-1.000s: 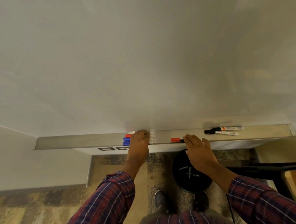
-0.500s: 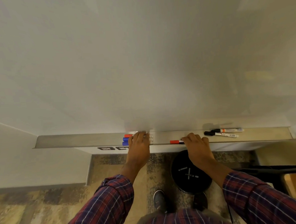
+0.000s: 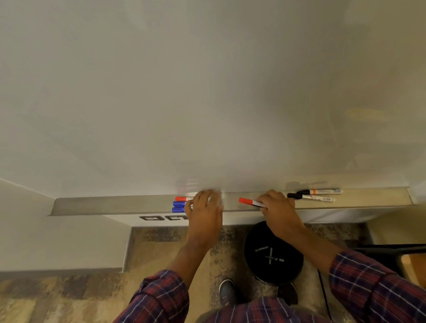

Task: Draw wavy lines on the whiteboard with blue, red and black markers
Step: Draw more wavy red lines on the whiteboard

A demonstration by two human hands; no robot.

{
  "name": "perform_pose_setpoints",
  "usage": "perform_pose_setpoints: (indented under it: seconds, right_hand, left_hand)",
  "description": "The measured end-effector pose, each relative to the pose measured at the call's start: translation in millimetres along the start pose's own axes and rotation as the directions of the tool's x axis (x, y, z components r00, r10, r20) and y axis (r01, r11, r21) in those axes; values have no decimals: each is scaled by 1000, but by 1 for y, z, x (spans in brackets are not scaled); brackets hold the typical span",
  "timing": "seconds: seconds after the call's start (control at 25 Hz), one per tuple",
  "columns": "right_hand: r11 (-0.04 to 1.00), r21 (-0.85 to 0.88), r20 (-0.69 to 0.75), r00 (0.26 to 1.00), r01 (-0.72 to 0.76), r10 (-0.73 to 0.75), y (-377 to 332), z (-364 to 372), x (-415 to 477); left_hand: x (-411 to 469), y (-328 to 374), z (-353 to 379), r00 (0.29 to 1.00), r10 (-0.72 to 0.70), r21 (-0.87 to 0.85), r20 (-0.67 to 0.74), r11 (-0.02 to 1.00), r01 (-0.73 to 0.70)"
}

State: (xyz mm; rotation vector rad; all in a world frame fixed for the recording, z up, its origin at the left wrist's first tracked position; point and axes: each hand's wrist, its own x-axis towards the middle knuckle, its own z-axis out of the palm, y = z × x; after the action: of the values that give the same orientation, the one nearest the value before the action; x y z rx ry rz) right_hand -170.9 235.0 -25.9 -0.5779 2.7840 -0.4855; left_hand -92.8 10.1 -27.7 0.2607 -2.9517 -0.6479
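The blank whiteboard (image 3: 202, 87) fills the upper view, with a metal tray (image 3: 109, 204) along its bottom edge. My right hand (image 3: 278, 211) grips a red-capped marker (image 3: 246, 201) just above the tray, cap pointing left. My left hand (image 3: 205, 211) lies over a cluster of markers, its fingers bent over their white bodies. From under it stick out another red cap (image 3: 181, 198) and two blue caps (image 3: 178, 206). Two black-capped markers (image 3: 313, 195) lie on the tray to the right of my right hand.
A round black stool or bin (image 3: 272, 255) stands on the patterned floor below the tray, by my shoes. A dark bar and a wooden surface (image 3: 423, 268) sit at the lower right. The wall (image 3: 49, 233) steps back left of the tray.
My right hand closed round the red-capped marker and tilted it up off the tray. My left hand's fingers curled further over the marker cluster.
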Motion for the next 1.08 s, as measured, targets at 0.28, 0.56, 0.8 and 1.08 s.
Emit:
perform_pose_setpoints:
  seconds: [0.28,0.56,0.8,1.08]
  right_hand:
    - [673,734,41,996,-87,83,-33,-67,-50]
    - [67,959,267,959,-274,92,-58,-119,-89]
    - [-147,901,404,913,-407,-51,-55,-140,-107]
    - [-303,775,496,831,-554,-252,-50,-151,-121]
  left_hand:
    - [-5,87,-42,947,-295,-783,124,558,276]
    - [-18,149,-79,898,-81,-900,433,-95,425]
    - [-27,170,-84,884,70,-839,462,-288,461]
    - [-37,194,-90,884,102,-802,457,-382,459]
